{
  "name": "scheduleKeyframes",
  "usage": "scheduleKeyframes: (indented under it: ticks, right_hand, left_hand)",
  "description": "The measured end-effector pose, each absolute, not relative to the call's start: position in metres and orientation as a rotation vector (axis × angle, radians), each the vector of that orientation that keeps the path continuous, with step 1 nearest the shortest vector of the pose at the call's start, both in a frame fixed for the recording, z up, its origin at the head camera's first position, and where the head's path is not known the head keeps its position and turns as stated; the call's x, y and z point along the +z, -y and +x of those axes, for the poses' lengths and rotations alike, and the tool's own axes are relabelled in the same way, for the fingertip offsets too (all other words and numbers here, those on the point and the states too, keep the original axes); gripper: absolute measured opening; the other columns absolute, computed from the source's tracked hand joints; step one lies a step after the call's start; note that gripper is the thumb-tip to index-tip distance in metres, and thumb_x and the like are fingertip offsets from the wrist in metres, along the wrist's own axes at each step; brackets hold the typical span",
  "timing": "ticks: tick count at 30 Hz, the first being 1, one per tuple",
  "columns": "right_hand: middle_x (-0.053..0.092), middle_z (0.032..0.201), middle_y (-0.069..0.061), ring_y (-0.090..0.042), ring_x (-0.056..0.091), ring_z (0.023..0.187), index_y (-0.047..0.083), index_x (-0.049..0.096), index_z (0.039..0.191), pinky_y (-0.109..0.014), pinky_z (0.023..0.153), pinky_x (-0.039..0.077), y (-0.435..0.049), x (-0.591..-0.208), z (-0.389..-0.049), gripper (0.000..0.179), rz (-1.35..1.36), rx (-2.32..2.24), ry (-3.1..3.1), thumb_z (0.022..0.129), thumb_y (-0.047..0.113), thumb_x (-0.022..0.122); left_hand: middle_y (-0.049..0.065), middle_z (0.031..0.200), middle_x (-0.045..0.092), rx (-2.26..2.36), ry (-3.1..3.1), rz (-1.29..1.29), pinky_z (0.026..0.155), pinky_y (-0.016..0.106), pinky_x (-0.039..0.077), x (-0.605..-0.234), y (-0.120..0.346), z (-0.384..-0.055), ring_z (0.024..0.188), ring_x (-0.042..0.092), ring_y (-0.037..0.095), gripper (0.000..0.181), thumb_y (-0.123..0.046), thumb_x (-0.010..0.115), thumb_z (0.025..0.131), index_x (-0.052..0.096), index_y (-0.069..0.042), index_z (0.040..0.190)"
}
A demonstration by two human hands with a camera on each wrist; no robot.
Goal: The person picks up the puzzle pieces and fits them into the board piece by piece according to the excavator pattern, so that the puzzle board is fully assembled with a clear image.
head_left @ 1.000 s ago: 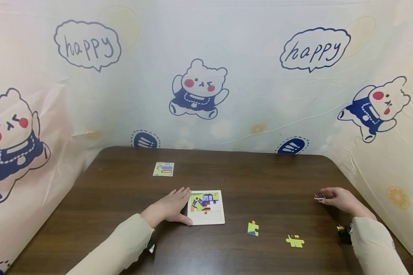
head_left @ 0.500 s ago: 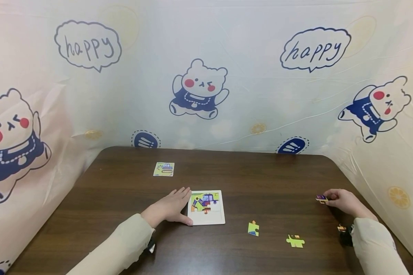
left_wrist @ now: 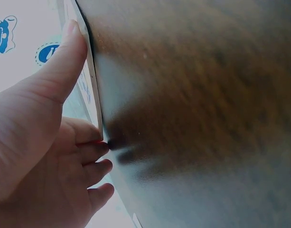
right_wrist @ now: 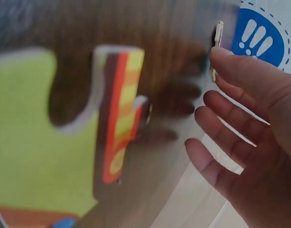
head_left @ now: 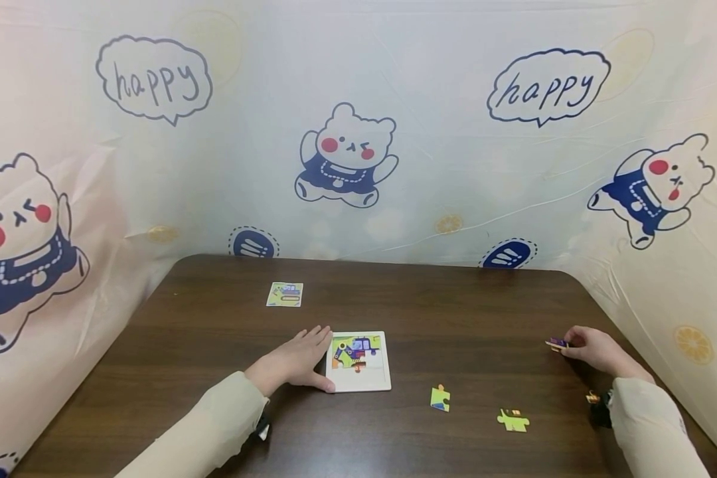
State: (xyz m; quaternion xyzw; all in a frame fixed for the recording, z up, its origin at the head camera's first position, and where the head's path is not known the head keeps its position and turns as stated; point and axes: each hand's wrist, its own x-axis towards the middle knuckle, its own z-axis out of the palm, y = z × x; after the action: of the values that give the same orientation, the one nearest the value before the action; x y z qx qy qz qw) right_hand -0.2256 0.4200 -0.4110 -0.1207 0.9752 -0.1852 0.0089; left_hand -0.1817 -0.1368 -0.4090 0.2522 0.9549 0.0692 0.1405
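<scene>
My left hand rests against the left edge of a white puzzle board, fingers extended and thumb near its front corner. In the left wrist view the thumb touches the board's edge. Several joined pieces in the board show part of a purple and green digger picture. At the table's right side, my right hand pinches a purple puzzle piece between thumb and index finger. The right wrist view shows that piece edge-on; the other fingers are loosely bent.
Two green puzzle pieces lie between the hands, one nearer the board and another farther right. An orange-marked piece lies beside the right wrist, partly hidden. A small picture card lies on the table behind the board.
The purple piece has turned in my right fingers and now appears more edge-on; that hand has shifted slightly right. My left hand and the board have not moved.
</scene>
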Motion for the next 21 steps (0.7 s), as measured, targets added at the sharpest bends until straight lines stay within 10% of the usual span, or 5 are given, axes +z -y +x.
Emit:
scheduleKeyframes:
  ticks: [21]
  right_hand:
    - [0.060, 0.078, -0.004, -0.019, 0.056, 0.072, -0.002, 0.059, 0.085, -0.032, 0.061, 0.048, -0.354, -0.399, -0.239, 0.022, -0.477, -0.814, -3.033, 0.077, 0.013, 0.073]
  left_hand:
    - [0.021, 0.146, 0.026, 0.229, -2.758, 0.729, 0.107, 0.046, 0.017, -0.406, 0.136, -0.180, 0.134, 0.020, 0.035, 0.100, -0.055, 0.069, 0.072, 0.031, 0.009, 0.139]
